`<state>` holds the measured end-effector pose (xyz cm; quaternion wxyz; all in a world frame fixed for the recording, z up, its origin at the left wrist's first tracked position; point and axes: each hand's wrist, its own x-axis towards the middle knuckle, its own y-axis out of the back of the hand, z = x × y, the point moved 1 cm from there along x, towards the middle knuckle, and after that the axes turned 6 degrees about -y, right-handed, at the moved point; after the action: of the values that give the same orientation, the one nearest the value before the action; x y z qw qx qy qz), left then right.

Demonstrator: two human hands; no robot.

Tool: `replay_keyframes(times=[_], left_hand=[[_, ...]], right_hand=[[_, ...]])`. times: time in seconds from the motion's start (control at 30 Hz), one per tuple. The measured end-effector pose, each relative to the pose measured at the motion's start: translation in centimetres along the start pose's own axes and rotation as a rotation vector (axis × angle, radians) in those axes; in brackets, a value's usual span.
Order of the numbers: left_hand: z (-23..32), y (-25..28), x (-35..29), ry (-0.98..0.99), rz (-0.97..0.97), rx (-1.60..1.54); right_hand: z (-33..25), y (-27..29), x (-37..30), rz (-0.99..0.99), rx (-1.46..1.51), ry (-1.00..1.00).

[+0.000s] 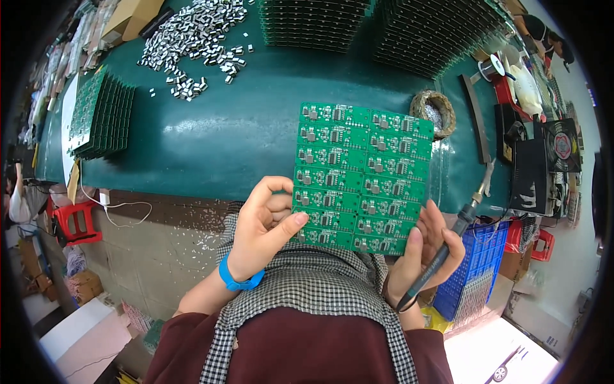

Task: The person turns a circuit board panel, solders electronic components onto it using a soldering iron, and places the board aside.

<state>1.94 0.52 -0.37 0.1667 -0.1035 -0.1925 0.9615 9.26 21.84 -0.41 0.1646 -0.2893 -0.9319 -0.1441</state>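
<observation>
The circuit board (361, 179) is pinched by left fingers (286, 230) and by right fingers (414, 244) also cradling a soldering iron (462, 224).

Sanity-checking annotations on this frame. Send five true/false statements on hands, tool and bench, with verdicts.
1. The left hand holds the green circuit board near its lower left edge. True.
2. The right hand is empty. False: it holds a soldering iron.
3. The left wrist is bare. False: it wears a blue wristband.
4. A stack of boards stands toward the left end of the bench. True.
5. The loose silver components lie right of the held board. False: they lie to its upper left.
</observation>
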Motion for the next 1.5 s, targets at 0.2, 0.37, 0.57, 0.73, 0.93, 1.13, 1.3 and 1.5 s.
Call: replay_keyframes(times=[0.2, 0.37, 0.57, 0.73, 0.93, 1.13, 1.3, 1.5], left_hand=[[0.0, 0.1, -0.4, -0.020, -0.015, -0.033], [0.2, 0.0, -0.6, -0.014, -0.077, -0.063], [3.6, 2.9, -0.9, 0.008, -0.041, -0.267], [11.8, 15.3, -4.7, -0.507, 0.698, 0.349], [22.5, 34.8, -4.3, -0.525, 0.864, 0.430], [21.5, 43.8, -2.7, -0.350, 0.897, 0.438], [19.7, 45.6, -1.4, -0.324, 0.987, 0.741], [18.4, 47.7, -0.8, -0.367, 1.020, 0.806]], right_hand=[[-0.5, 0.5, -0.2, -0.064, -0.014, 0.061], [0.1, 0.7, -0.5, 0.011, -0.050, -0.015], [-0.6, -0.8, -0.2, 0.029, 0.052, -0.078], [-1.4, -0.3, 3.7, 0.125, -0.198, 0.131], [-5.4, -1.1, 13.6, 0.064, -0.300, 0.479], [-9.5, -9.4, 26.9, 0.051, -0.373, 0.638], [-10.0, -12.6, 29.0, -0.054, -0.665, 0.516], [-10.1, -12.9, 28.1, -0.076, -0.746, 0.976]])
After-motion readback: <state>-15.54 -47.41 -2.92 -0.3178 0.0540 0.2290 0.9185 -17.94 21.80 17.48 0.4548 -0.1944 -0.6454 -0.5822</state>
